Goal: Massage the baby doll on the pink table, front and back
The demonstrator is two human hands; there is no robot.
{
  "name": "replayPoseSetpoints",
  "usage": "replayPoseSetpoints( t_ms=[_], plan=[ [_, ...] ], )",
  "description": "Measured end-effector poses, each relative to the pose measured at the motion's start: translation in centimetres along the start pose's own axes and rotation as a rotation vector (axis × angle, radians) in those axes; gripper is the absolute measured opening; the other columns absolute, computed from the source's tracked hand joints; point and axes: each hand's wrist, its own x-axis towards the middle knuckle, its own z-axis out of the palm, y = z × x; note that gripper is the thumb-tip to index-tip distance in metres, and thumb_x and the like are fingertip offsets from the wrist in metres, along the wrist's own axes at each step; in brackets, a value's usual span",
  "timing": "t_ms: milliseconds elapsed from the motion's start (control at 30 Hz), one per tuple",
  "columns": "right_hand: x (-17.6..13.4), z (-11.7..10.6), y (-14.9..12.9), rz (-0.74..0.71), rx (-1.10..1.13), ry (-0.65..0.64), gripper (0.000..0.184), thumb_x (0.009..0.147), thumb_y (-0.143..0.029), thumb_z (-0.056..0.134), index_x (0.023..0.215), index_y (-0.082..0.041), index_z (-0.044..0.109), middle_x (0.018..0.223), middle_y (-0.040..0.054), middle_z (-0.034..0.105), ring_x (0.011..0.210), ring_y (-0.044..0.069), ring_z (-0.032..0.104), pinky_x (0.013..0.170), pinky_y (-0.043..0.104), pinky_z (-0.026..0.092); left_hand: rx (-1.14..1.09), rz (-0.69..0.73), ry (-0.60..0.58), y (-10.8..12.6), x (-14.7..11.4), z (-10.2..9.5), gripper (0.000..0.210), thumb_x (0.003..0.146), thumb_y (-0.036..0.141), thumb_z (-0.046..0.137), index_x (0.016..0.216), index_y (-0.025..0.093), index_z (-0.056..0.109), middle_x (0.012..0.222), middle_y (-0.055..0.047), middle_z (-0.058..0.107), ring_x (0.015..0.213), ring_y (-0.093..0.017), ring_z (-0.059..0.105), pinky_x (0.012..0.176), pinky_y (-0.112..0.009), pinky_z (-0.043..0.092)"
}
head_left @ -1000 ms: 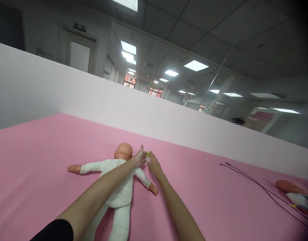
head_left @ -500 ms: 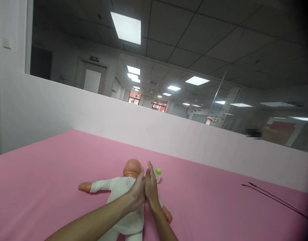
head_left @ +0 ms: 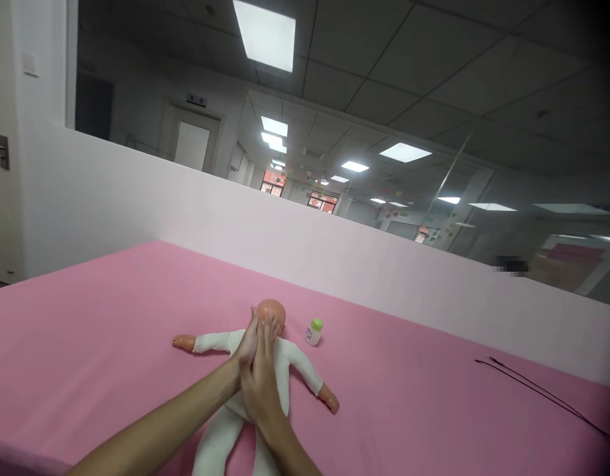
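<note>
Over the doll on the pink mat, left hand and right hand meet palm to palm, fingers straight — gripping nothing visible. Its torso looks soft, good to hold; its head, stiff, smooth. Far right of that, the bottle — probably light, slick — suits a side grip.

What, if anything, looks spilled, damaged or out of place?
Nothing looks spilled or damaged: the bottle stands upright, its green cap on. Only the black cords look stray, lying loose away from the doll and hands.
</note>
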Motion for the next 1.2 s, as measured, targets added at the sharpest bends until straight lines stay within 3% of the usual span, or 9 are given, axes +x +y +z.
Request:
replayPoseSetpoints(
  t_ms=[100,200,333,433,567,800,900,1033,1200],
  plan=[
    [0.3,-0.6,0.2,-0.047,-0.045,0.024,0.073,0.105,-0.061,0.034,0.164,-0.019,0.029,0.172,0.0104,0.026,0.161,0.027,0.016,0.131,0.054,0.014,0.117,0.026,-0.066,-0.4,-0.3,-0.5,0.079,0.094,0.078,0.035,0.156,0.030,0.046,0.161,-0.005,0.047,0.156,-0.028,0.030,0.127,-0.048,0.032],
    [1.9,-2.8,2.2,0.120,-0.082,0.070,0.067,0.106,-0.055,0.033,0.161,-0.017,0.036,0.167,0.0138,0.037,0.157,0.027,0.030,0.127,0.050,0.027,0.439,0.057,-0.132,0.7,-0.6,-2.0,0.069,0.098,0.068,0.045,0.151,0.026,0.053,0.159,-0.008,0.051,0.152,-0.030,0.039,0.127,-0.048,0.033],
    [2.2,-4.8,5.6,0.208,-0.282,-0.010,0.056,0.102,-0.045,0.045,0.148,-0.014,0.053,0.155,0.0170,0.053,0.146,0.032,0.045,0.122,0.050,0.032,1.110,0.284,0.077,2.3,0.2,-5.5,0.055,0.101,0.043,0.052,0.150,0.019,0.053,0.157,-0.012,0.052,0.151,-0.030,0.041,0.127,-0.046,0.028],
    [1.2,-4.4,7.0,0.151,-0.437,-0.067,0.040,0.101,-0.035,0.047,0.133,-0.018,0.063,0.138,0.0151,0.066,0.131,0.032,0.056,0.114,0.045,0.039,1.354,0.282,0.107,1.6,1.2,-7.8,0.040,0.098,0.030,0.052,0.133,0.015,0.064,0.144,-0.016,0.061,0.136,-0.032,0.055,0.117,-0.048,0.040],
    [0.8,-2.9,7.9,0.139,-0.632,-0.088,0.024,0.101,-0.028,0.049,0.107,-0.018,0.069,0.113,0.0138,0.074,0.107,0.031,0.063,0.097,0.042,0.044,1.576,0.207,0.106,0.1,2.4,-9.1,0.020,0.095,0.027,0.056,0.106,0.017,0.069,0.110,-0.012,0.073,0.107,-0.029,0.066,0.095,-0.042,0.049],
    [1.6,-2.4,8.8,0.170,-0.730,-0.118,0.026,0.096,-0.010,0.046,0.088,-0.018,0.069,0.098,0.0115,0.074,0.098,0.028,0.062,0.088,0.038,0.044,1.724,0.084,0.120,0.3,3.2,-8.0,0.014,0.091,0.016,0.054,0.085,0.018,0.067,0.097,-0.013,0.073,0.098,-0.029,0.065,0.090,-0.040,0.045],
    [0.8,-3.1,7.6,0.131,-0.716,-0.149,0.027,0.099,-0.013,0.045,0.096,-0.017,0.072,0.105,0.0134,0.074,0.099,0.029,0.063,0.089,0.039,0.045,1.740,0.081,0.091,1.2,2.1,-7.1,0.019,0.093,0.016,0.052,0.081,0.018,0.065,0.096,-0.013,0.071,0.097,-0.028,0.064,0.091,-0.040,0.044],
    [-0.9,-3.3,6.0,0.057,-0.648,-0.197,0.026,0.098,-0.013,0.049,0.109,-0.019,0.072,0.120,0.0132,0.070,0.110,0.029,0.062,0.091,0.038,0.046,1.730,0.189,-0.057,1.5,0.4,-6.3,0.017,0.091,0.015,0.054,0.081,0.020,0.066,0.109,-0.013,0.069,0.104,-0.030,0.062,0.090,-0.040,0.046],
    [-0.9,-1.8,6.4,0.161,-0.720,-0.263,0.026,0.097,-0.011,0.049,0.086,-0.020,0.071,0.095,0.0103,0.073,0.093,0.027,0.065,0.077,0.035,0.044,1.741,0.134,-0.049,-0.1,0.6,-6.0,0.023,0.085,0.007,0.052,0.068,0.019,0.060,0.085,-0.011,0.067,0.097,-0.029,0.064,0.088,-0.040,0.047]
  ],
)
